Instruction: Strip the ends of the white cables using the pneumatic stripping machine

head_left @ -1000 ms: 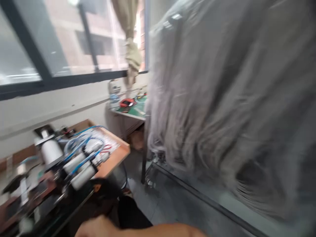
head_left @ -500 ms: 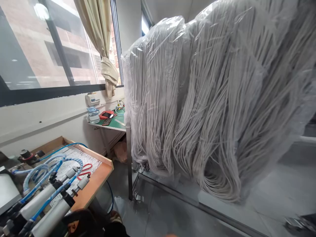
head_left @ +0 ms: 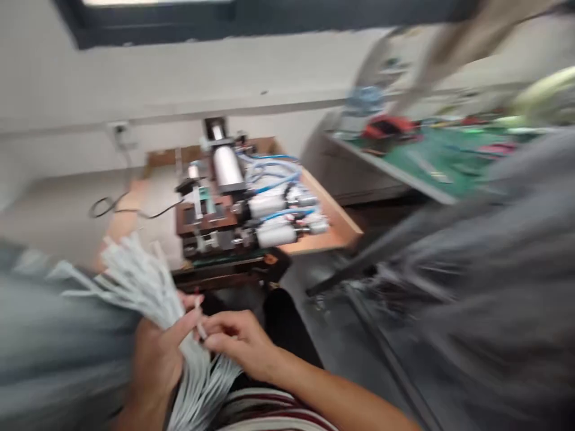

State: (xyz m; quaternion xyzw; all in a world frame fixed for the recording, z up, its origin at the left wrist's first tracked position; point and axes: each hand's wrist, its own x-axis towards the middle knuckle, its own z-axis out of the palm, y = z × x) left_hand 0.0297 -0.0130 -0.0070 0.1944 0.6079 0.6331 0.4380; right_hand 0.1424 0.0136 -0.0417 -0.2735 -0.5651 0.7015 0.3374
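Encircling a bundle of pale cords (head_left: 150,293), the left hand (head_left: 157,353) is seen closed at the lower left of the frame. A short white strip (head_left: 200,320) is pinched between the thumb and fingers of the right hand (head_left: 242,344), just beside the left thumb; whether the cords are fully encircled by it cannot be told. The bundle's cut-looking ends are fanned toward the left, and its lower part is draped toward the bottom edge. Both hands and the bundle have been brought into view since the preceding frame; handling is therefore judged to be centred on the strip and cords. Beyond them, a device with white cylinders (head_left: 227,164) is carried on a wood-edged surface (head_left: 339,224), untouched. Blurred, film-covered material (head_left: 507,299) is seen at the right, near a metal bar (head_left: 386,353).
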